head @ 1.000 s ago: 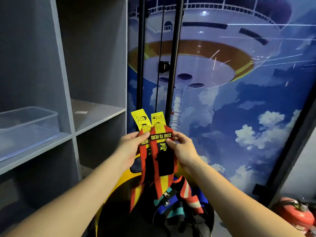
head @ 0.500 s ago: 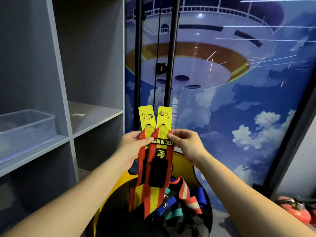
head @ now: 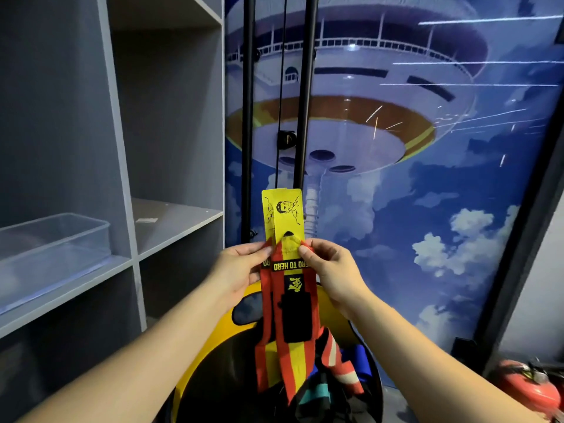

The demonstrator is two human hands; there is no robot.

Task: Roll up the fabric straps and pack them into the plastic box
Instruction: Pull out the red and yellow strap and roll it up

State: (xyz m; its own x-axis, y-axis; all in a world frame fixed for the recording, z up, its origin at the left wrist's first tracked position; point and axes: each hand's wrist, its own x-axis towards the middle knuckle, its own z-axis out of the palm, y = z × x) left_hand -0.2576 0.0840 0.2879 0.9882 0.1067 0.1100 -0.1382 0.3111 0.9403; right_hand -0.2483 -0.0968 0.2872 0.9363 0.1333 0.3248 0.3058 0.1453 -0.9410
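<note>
Two red-and-yellow fabric straps [head: 287,355] with yellow tag ends hang upright in front of me, one laid over the other. My left hand [head: 241,270] pinches their left edge just below the tags. My right hand [head: 331,271] pinches the right edge at the same height. Their tails drop into a yellow-rimmed bin [head: 210,361] that holds more striped straps [head: 338,370]. A clear plastic box [head: 55,242] stands on the grey shelf at the left, apart from both hands.
Grey shelving [head: 171,221] fills the left side. Two black poles [head: 305,117] stand straight ahead against a blue mural wall. A red fire extinguisher [head: 531,389] lies at the lower right.
The two yellow tag ends, side by side before, now overlap. Both hands have lifted the straps a little higher and drawn them together.
</note>
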